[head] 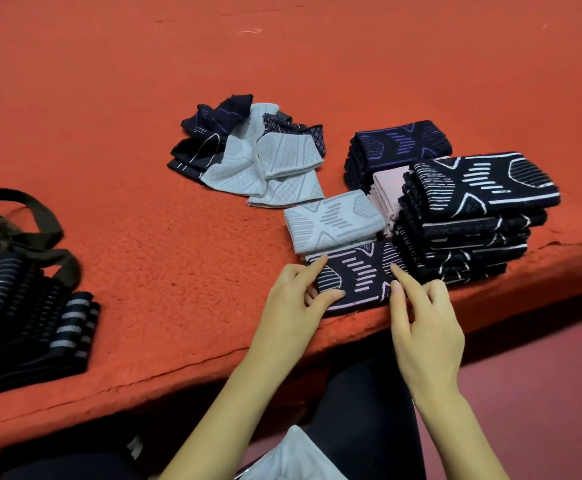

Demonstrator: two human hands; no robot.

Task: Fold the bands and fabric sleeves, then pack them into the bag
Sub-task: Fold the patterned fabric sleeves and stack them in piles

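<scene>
Packing workshop, orange felt bench [178, 254], stacked knit sleeves [473, 216]

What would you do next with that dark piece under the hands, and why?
Probably lift the folded black sleeve onto the black stack beside it: it already looks folded flat, with the left hand pinching its edge and the right hand pressing it.

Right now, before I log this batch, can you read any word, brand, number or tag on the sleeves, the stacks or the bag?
No readable text anywhere in view.
Nearest dark sleeve: pale bars and outlines only, no letters.
Folded stacks and loose pile: woven patterns only.
Bag: no label showing.
Pale scrap at the bottom edge: too blurred to tell.
</scene>
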